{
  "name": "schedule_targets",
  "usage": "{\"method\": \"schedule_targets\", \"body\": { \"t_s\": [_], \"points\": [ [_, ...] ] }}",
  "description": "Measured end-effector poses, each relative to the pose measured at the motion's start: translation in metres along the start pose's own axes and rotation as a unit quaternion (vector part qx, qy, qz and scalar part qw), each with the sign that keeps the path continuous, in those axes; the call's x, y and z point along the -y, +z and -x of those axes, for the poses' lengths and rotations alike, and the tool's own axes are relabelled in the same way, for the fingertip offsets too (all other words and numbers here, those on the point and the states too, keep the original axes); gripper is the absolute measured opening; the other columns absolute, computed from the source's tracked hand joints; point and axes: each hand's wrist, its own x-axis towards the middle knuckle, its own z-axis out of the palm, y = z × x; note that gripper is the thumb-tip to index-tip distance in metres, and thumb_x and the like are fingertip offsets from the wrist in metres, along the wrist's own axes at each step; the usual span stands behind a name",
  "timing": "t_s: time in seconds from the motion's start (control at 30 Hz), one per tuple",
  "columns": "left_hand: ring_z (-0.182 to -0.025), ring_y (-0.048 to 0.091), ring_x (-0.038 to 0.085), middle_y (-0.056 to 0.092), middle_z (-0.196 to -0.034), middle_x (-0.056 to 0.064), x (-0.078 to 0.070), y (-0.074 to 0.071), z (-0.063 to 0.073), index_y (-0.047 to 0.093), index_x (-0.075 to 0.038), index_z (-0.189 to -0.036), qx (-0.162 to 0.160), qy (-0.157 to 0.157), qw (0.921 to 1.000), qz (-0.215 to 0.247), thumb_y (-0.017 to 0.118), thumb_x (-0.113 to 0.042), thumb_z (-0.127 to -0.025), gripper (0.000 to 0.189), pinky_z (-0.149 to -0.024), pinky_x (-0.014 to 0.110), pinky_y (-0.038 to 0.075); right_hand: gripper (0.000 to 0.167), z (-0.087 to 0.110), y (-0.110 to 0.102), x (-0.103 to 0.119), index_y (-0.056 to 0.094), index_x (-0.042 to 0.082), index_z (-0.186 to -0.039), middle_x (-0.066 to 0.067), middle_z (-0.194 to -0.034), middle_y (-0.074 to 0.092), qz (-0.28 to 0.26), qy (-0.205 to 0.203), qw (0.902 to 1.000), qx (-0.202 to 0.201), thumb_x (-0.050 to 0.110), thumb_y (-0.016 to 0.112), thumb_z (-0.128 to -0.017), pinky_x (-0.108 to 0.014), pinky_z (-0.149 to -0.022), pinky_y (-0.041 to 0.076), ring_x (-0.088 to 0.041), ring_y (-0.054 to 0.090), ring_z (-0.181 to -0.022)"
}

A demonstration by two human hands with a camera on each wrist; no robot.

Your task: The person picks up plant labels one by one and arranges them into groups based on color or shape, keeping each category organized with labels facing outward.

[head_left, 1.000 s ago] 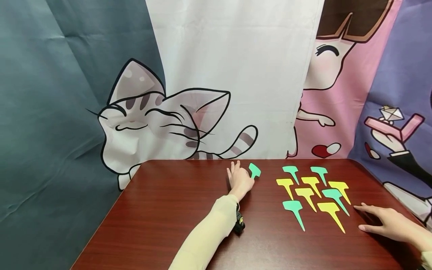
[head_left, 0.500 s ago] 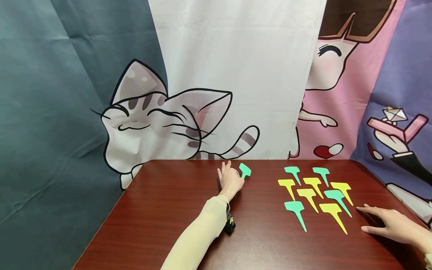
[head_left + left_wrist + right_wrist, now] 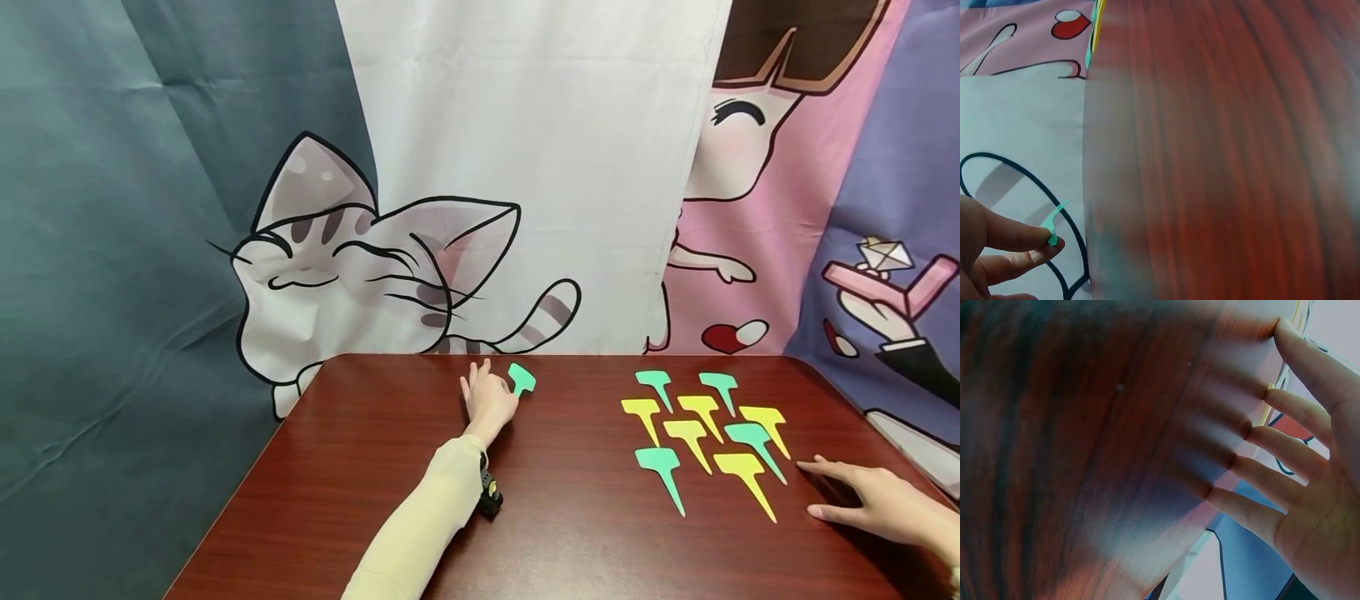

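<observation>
Near the far edge of the table, my left hand [image 3: 489, 406] pinches a green T-shaped plant label [image 3: 522, 379] between thumb and forefinger, its other fingers spread. The left wrist view shows the label [image 3: 1052, 226] nearly edge-on at the fingertips. My right hand [image 3: 879, 502] is at the table's right side, fingers extended, beside a group of flat plant labels. Its fingertips touch the tabletop in the right wrist view. Closest to it are a green label [image 3: 753, 440] and a yellow label [image 3: 742, 472].
Several more labels lie in loose rows, among them a green one [image 3: 658, 463], a yellow one [image 3: 686, 432] and a green one at the back [image 3: 720, 383]. The reddish-brown table [image 3: 337, 500] ends at a printed cloth backdrop [image 3: 600, 167].
My left hand has moved left along the far side of the table with the pinched green plant label, away from the group. The right hand stays beside the other labels. The view has shifted slightly.
</observation>
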Motion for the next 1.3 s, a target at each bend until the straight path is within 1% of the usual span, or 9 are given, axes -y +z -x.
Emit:
{"method": "schedule_targets", "body": {
  "t_s": [0.1, 0.27, 0.33, 0.5, 0.63, 0.77, 0.83, 1.0, 1.3],
  "points": [
    [-0.147, 0.016, 0.03, 0.038, -0.15, 0.01, 0.006, -0.003, -0.001, 0.057, -0.013, -0.048, -0.001, -0.001, 1.0, 0.003, 0.064, -0.011, -0.08, 0.033, -0.118, 0.052, 0.007, 0.065, 0.0, -0.001, -0.001, 0.065, 0.004, -0.116, -0.031, -0.113, 0.063, -0.014, -0.002, 0.9999, 0.007, 0.048, 0.078, -0.07, -0.051, -0.071, 0.051, -0.046, 0.062, -0.097],
    [-0.147, 0.015, 0.03, 0.037, -0.151, 0.009, 0.017, -0.009, -0.002, 0.058, -0.014, -0.048, -0.003, -0.005, 1.0, 0.0, 0.065, -0.01, -0.08, 0.033, -0.118, 0.052, 0.006, 0.064, 0.0, -0.001, -0.001, 0.066, 0.006, -0.115, -0.029, -0.112, 0.064, -0.007, 0.0, 1.0, 0.003, 0.048, 0.079, -0.069, -0.049, -0.07, 0.051, -0.044, 0.063, -0.095],
    [-0.147, 0.015, 0.03, 0.037, -0.151, 0.009, 0.02, -0.012, -0.003, 0.058, -0.014, -0.049, -0.005, -0.009, 1.0, -0.001, 0.064, -0.011, -0.08, 0.032, -0.118, 0.052, 0.005, 0.063, 0.0, 0.0, -0.001, 0.066, 0.007, -0.114, -0.028, -0.111, 0.065, 0.001, -0.006, 1.0, -0.007, 0.048, 0.079, -0.068, -0.045, -0.068, 0.052, -0.042, 0.064, -0.094],
    [-0.146, 0.015, 0.032, 0.037, -0.151, 0.011, 0.03, -0.019, -0.005, 0.059, -0.013, -0.05, -0.007, -0.013, 0.9999, 0.0, 0.064, -0.01, -0.08, 0.03, -0.118, 0.053, 0.005, 0.061, 0.0, 0.0, -0.002, 0.067, 0.009, -0.113, -0.027, -0.111, 0.065, 0.006, -0.014, 0.9997, -0.02, 0.046, 0.081, -0.067, -0.041, -0.066, 0.052, -0.04, 0.065, -0.092],
    [-0.146, 0.016, 0.032, 0.037, -0.151, 0.01, 0.039, -0.023, -0.006, 0.06, -0.014, -0.05, -0.011, -0.018, 0.9997, -0.01, 0.065, -0.011, -0.08, 0.031, -0.117, 0.054, 0.006, 0.061, -0.001, 0.0, -0.002, 0.066, 0.008, -0.114, -0.029, -0.112, 0.064, 0.0, -0.013, 0.9999, -0.006, 0.046, 0.079, -0.069, -0.044, -0.067, 0.051, -0.042, 0.064, -0.094],
    [-0.146, 0.017, 0.032, 0.037, -0.151, 0.01, 0.047, -0.026, -0.007, 0.061, -0.014, -0.05, -0.008, -0.021, 0.9995, -0.021, 0.063, -0.01, -0.081, 0.031, -0.117, 0.055, 0.006, 0.063, -0.002, 0.0, -0.002, 0.067, 0.008, -0.114, -0.027, -0.112, 0.065, 0.006, -0.005, 1.0, 0.004, 0.049, 0.078, -0.069, -0.043, -0.068, 0.052, -0.041, 0.064, -0.094],
    [-0.146, 0.016, 0.032, 0.037, -0.151, 0.01, 0.051, -0.027, -0.007, 0.061, -0.014, -0.05, -0.008, -0.021, 0.9995, -0.022, 0.063, -0.011, -0.081, 0.031, -0.117, 0.055, 0.005, 0.064, -0.002, 0.0, -0.003, 0.066, 0.007, -0.115, -0.028, -0.113, 0.064, 0.002, 0.0, 0.9999, 0.015, 0.051, 0.077, -0.07, -0.047, -0.07, 0.052, -0.041, 0.064, -0.096],
    [-0.146, 0.016, 0.032, 0.037, -0.151, 0.011, 0.06, -0.032, -0.008, 0.061, -0.014, -0.051, -0.012, -0.025, 0.9993, -0.025, 0.066, -0.013, -0.081, 0.031, -0.117, 0.055, 0.006, 0.065, -0.001, 0.002, -0.006, 0.065, 0.006, -0.116, -0.03, -0.114, 0.063, -0.012, 0.001, 0.9997, 0.022, 0.051, 0.076, -0.071, -0.052, -0.07, 0.052, -0.045, 0.063, -0.096],
    [-0.147, 0.014, 0.032, 0.036, -0.151, 0.011, 0.076, -0.046, -0.008, 0.061, -0.012, -0.052, -0.006, -0.041, 0.9988, -0.026, 0.062, -0.012, -0.083, 0.032, -0.117, 0.055, 0.001, 0.065, -0.004, -0.002, -0.002, 0.065, 0.002, -0.116, -0.031, -0.113, 0.062, -0.006, 0.007, 0.9995, 0.031, 0.049, 0.076, -0.072, -0.053, -0.071, 0.051, -0.045, 0.063, -0.096]
  ]
}}
